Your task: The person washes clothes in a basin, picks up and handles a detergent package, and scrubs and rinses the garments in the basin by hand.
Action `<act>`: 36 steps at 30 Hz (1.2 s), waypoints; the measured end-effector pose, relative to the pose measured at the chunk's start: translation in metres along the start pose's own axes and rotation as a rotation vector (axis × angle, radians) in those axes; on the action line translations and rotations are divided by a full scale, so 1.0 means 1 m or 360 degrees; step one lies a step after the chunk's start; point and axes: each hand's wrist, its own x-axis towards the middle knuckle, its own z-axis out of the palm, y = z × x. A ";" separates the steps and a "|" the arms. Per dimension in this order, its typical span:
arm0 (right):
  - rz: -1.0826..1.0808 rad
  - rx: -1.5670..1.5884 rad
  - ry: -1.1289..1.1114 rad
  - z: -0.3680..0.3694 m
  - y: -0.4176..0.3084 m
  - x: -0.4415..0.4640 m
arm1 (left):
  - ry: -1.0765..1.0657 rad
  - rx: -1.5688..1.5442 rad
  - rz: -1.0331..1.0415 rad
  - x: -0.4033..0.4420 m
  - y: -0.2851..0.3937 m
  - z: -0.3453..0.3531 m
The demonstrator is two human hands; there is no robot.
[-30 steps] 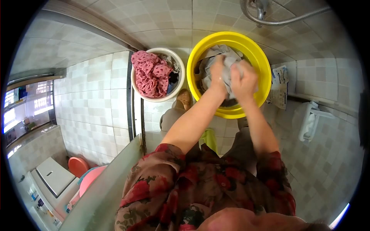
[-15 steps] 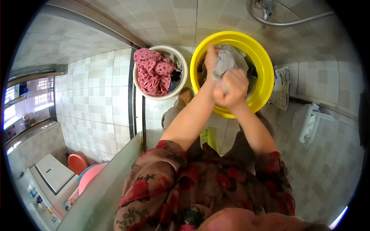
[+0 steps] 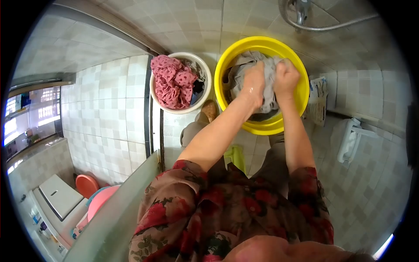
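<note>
A grey garment [image 3: 269, 70] lies bunched in the yellow basin [image 3: 301, 94], over darker laundry at the basin's left side. My left hand [image 3: 254, 84] looks wet and is closed on the cloth near the middle, its fingertips partly hidden in the folds. Held as a fist, my right hand [image 3: 286, 77] grips the same garment at the right, close to the basin's inner wall. Both hands are inside the rim, a short way apart, with grey fabric between them.
Left of the basin stands a white bucket [image 3: 208, 83] heaped with pink patterned cloth [image 3: 172, 83]. A printed bag [image 3: 317, 100] leans at the right. The shower hose [image 3: 336, 27] hangs above, and a green stool [image 3: 236, 158] is beneath me. A white plastic item [image 3: 351, 139] is farther right.
My hands have moved apart: the right went right and up, the left shifted right and lower. The grey garment, earlier bunched up between them, is now spread lower in the basin.
</note>
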 end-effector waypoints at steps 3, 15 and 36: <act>-0.0249 0.0127 0.0006 -0.011 -0.021 -0.007 | -0.0357 -0.0482 0.0116 0.014 -0.012 -0.002; 0.0008 -0.0135 -0.0174 -0.013 0.016 0.011 | -0.0486 -0.0299 -0.0026 -0.008 -0.006 -0.003; 0.0622 0.0805 0.0051 -0.045 0.017 0.031 | -0.0477 0.0164 0.0313 0.016 0.001 -0.012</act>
